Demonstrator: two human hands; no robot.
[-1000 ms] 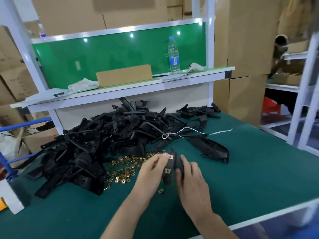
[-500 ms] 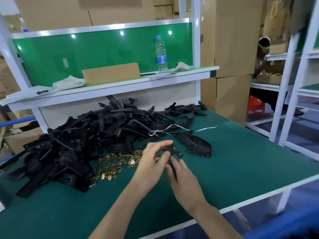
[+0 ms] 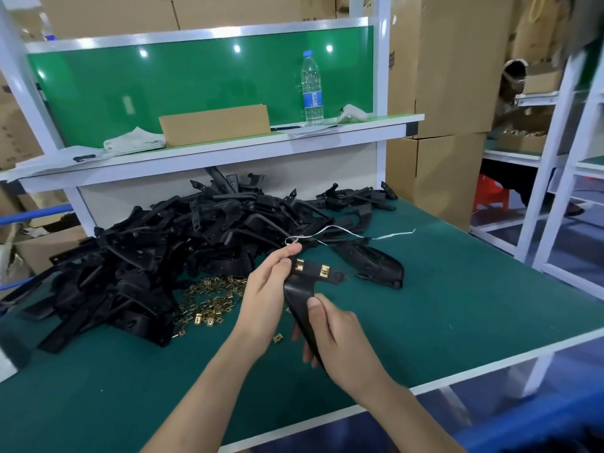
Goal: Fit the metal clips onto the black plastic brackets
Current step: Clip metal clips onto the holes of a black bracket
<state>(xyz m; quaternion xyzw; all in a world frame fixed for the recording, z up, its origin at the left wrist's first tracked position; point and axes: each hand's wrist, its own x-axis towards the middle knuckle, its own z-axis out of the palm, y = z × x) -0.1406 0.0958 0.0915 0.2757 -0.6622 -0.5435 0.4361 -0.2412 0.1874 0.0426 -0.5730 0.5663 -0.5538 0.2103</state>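
Observation:
Both hands hold one black plastic bracket (image 3: 302, 297) above the green table. Two brass clips (image 3: 312, 268) sit on its upper crossbar. My left hand (image 3: 266, 291) pinches the left end of that crossbar beside one clip. My right hand (image 3: 335, 335) grips the bracket's long lower arm, thumb on top. A loose heap of brass clips (image 3: 210, 300) lies on the table left of my hands, with one stray clip (image 3: 277, 337) under my left wrist. A big pile of black brackets (image 3: 170, 246) fills the table's left and back.
A lone black bracket (image 3: 372, 261) lies just right of my hands, with a white string (image 3: 343, 233) over it. The green table (image 3: 457, 305) ends at a white edge on the right. The shelf above holds a water bottle (image 3: 312, 89) and a cardboard box (image 3: 214, 124).
The bracket has been lifted and turned, so its crossbar with two clips now faces me. My right hand has slid down onto the long arm. The camera has swung slightly.

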